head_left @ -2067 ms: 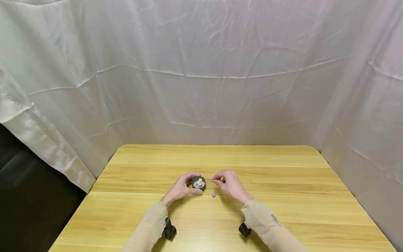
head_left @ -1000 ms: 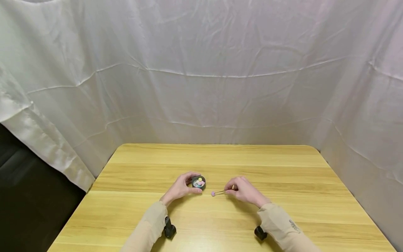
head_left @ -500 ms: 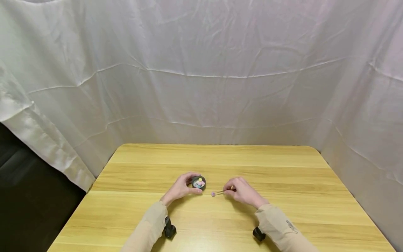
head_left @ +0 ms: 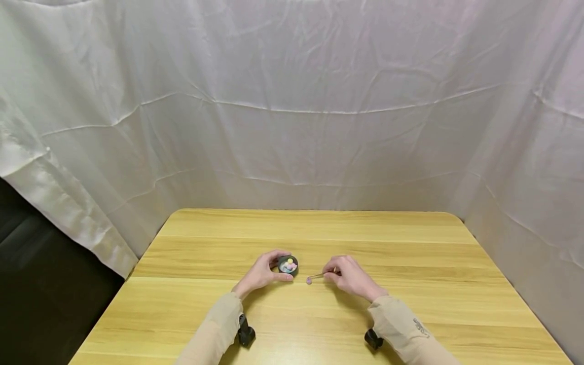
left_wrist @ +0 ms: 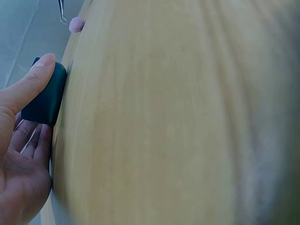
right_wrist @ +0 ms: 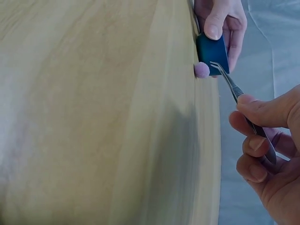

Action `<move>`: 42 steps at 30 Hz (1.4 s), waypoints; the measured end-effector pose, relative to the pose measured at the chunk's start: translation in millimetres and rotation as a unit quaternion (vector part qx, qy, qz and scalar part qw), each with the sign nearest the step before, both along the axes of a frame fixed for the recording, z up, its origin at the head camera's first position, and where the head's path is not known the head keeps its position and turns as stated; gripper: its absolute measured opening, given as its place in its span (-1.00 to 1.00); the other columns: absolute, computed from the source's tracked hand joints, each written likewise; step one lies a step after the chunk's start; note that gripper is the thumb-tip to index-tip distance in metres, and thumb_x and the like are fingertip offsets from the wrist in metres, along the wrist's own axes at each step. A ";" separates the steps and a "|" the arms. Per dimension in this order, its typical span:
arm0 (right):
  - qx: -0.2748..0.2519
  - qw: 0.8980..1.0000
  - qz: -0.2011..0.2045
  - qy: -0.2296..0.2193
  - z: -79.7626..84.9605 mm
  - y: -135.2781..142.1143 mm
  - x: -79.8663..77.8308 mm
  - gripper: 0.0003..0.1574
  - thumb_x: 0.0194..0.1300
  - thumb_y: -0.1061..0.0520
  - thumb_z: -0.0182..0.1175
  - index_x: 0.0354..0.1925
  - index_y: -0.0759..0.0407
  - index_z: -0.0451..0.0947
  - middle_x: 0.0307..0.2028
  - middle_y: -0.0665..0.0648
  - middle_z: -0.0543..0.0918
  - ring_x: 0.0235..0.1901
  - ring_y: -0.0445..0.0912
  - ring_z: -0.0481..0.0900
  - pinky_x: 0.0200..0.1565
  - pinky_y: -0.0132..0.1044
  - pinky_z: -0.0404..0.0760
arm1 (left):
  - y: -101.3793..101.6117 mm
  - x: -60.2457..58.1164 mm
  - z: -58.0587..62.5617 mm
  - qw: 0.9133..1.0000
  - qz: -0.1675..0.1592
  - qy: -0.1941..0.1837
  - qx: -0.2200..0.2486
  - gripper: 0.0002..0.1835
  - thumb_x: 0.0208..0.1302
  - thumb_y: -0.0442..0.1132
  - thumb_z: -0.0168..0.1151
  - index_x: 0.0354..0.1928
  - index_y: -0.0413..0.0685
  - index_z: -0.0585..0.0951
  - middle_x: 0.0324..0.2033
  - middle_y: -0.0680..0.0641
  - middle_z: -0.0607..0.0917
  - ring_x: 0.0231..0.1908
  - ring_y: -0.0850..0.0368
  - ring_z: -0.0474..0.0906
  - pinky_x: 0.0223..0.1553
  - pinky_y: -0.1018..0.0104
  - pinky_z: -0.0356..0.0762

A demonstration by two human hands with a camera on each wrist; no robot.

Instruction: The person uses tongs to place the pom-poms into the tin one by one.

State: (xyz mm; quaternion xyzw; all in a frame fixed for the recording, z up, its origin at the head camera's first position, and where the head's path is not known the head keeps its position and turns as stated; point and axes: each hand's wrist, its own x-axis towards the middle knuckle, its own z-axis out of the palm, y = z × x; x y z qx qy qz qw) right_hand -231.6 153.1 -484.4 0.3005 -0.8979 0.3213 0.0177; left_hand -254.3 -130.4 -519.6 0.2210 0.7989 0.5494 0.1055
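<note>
My left hand [head_left: 262,272] holds a small dark round dish [head_left: 281,274] on the table, thumb on the near side and fingers behind. Inside the dish lie several small pom-poms [head_left: 290,265], pink, yellow, white and blue. My right hand [head_left: 350,276] pinches a pair of metal tweezers [right_wrist: 236,90] between thumb and fingers. Their bent tips point left, close beside a lilac pom-pom [right_wrist: 201,70] on the table, right of the dish. A narrow gap shows between the tips and the pom-pom in the left wrist view. The dish's inside is hidden in both wrist views.
The wooden table [head_left: 292,319] has rounded far corners. Pale curtains [head_left: 319,142] hang behind it and at both sides. Under each wrist sits a small black camera [head_left: 246,332]. A black surface [head_left: 41,274] shows at far left.
From the dish's rim, my right hand has moved right and nearer to me, bringing the tweezers to the lilac pom-pom. Lately it shifts only slightly. My left hand and the dish stay put.
</note>
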 end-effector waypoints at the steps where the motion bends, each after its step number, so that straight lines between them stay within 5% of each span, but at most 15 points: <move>1: -0.003 1.000 -0.001 0.002 0.3 0.1 -0.1 -0.91 0.26 0.31 0.33 -0.30 0.21 0.77 -0.39 0.04 0.74 -0.44 -0.34 0.52 -0.40 -0.50 0.55 | 0.1 0.2 0.1 1.000 0.000 -0.001 0.000 -0.31 0.14 -0.31 0.51 0.31 -0.30 0.47 0.20 -0.32 0.59 0.19 -0.23 0.56 0.29 -0.12 0.51; 16: 0.005 1.000 -0.009 -0.024 -0.6 6.2 -3.5 -0.90 0.26 0.32 0.34 -0.32 0.18 0.77 -0.38 0.04 0.76 -0.46 -0.37 0.50 -0.43 -0.51 0.51 | 0.1 0.6 -0.1 1.000 0.005 0.002 -0.001 -0.33 0.13 -0.32 0.52 0.29 -0.26 0.50 0.19 -0.31 0.61 0.18 -0.22 0.57 0.30 -0.11 0.51; 30: 0.028 1.000 -0.011 -0.002 1.1 0.2 -2.6 -0.91 0.25 0.32 0.33 -0.32 0.20 0.77 -0.36 0.05 0.76 -0.39 -0.28 0.59 -0.34 -0.49 0.58 | -0.6 -0.6 -0.6 1.000 0.005 0.002 -0.004 -0.32 0.14 -0.30 0.51 0.31 -0.28 0.48 0.20 -0.33 0.59 0.19 -0.24 0.57 0.28 -0.11 0.52; 42: -0.012 0.999 -0.029 -0.005 7.1 -4.2 -3.6 -0.90 0.27 0.33 0.32 -0.32 0.22 0.76 -0.43 0.03 0.72 -0.45 -0.31 0.51 -0.40 -0.50 0.53 | -0.9 -1.0 -1.0 1.000 -0.001 -0.001 -0.001 -0.32 0.15 -0.29 0.51 0.31 -0.27 0.48 0.20 -0.33 0.59 0.18 -0.23 0.57 0.27 -0.07 0.53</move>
